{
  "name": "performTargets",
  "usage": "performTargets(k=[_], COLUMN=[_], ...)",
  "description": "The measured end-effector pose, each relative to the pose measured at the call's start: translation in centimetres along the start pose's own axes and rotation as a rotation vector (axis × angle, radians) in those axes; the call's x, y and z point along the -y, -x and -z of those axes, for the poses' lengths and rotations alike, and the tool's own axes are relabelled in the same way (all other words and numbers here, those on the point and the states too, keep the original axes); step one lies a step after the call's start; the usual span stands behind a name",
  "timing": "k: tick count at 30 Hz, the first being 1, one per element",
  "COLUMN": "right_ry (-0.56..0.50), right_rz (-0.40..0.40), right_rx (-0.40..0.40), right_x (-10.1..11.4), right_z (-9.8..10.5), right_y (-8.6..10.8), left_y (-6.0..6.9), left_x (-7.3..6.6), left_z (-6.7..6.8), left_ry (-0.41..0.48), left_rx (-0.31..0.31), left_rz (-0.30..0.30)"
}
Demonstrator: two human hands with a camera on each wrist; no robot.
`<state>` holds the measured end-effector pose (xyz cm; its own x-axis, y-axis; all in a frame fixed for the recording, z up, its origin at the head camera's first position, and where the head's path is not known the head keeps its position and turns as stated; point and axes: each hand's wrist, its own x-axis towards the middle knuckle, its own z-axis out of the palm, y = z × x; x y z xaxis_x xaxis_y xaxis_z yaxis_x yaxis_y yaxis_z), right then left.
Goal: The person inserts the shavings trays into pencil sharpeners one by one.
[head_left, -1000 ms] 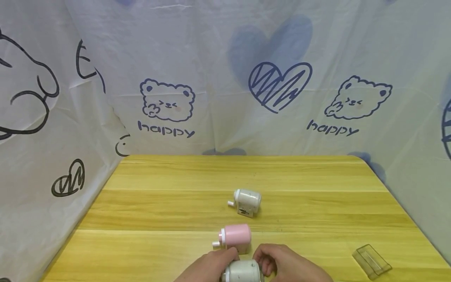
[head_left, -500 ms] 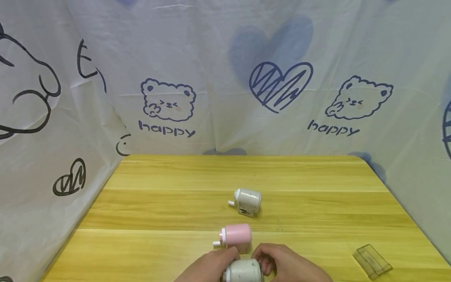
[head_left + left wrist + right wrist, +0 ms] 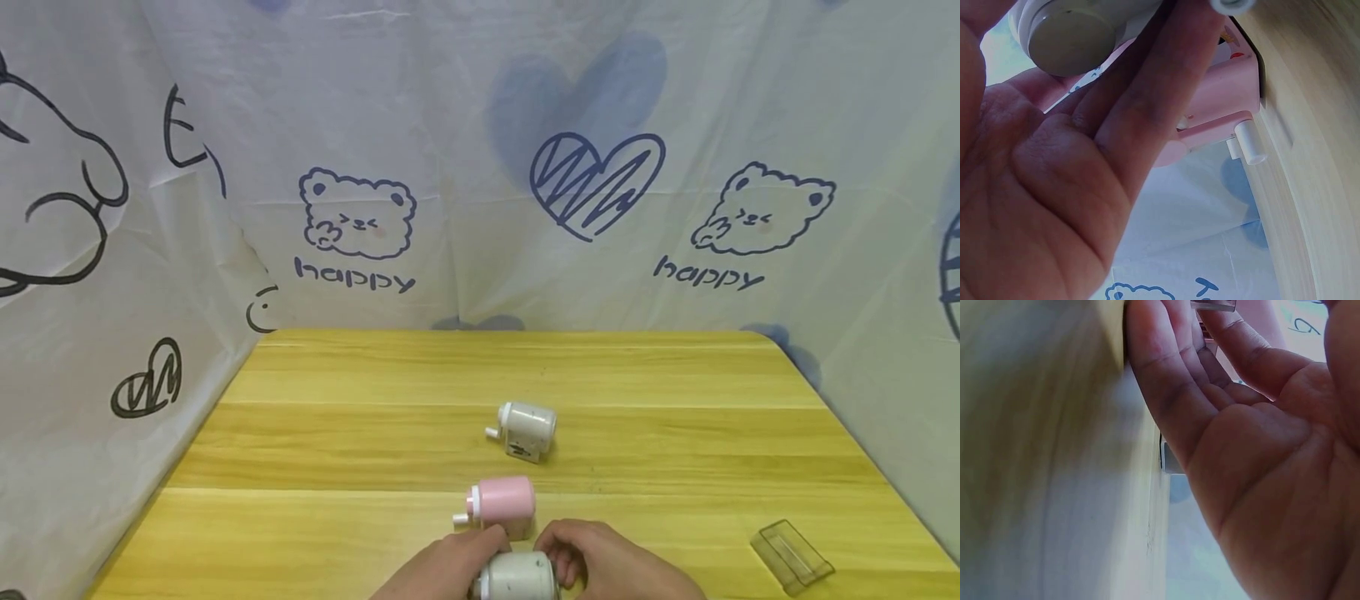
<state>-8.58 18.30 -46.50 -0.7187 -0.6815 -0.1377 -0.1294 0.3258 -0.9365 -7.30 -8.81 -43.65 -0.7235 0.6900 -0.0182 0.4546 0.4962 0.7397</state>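
The lowercase word "happy" (image 3: 354, 276) stands twice in dark blue on the pale cloth (image 3: 465, 108), each time beneath a bear drawing (image 3: 357, 214). Markings on the far grey sharpener (image 3: 529, 427) and the pink sharpener (image 3: 1219, 90) cannot be read.

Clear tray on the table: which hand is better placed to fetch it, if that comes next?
The right hand, likely: it is nearer the tray, though also busy at the nearest sharpener. The left hand is farther off, on that sharpener's other side, gripping it.
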Motion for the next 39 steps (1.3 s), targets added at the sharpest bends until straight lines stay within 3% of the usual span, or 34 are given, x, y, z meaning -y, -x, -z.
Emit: performTargets(k=[13,39], right_ry=[-0.008,0.009], right_rz=[0.079,0.052], right_rx=[0.013,-0.003], right_x=[-0.26,-0.27], right_z=[-0.11,-0.31], right_y=[-0.08,-0.38], left_y=[-0.12,-0.16], left_x=[0.42,0.26], left_z=[-0.21,-0.09], left_ry=[-0.005,-0.020], left_rx=[-0.008,-0.010], left_rz=[-0.022,-0.017])
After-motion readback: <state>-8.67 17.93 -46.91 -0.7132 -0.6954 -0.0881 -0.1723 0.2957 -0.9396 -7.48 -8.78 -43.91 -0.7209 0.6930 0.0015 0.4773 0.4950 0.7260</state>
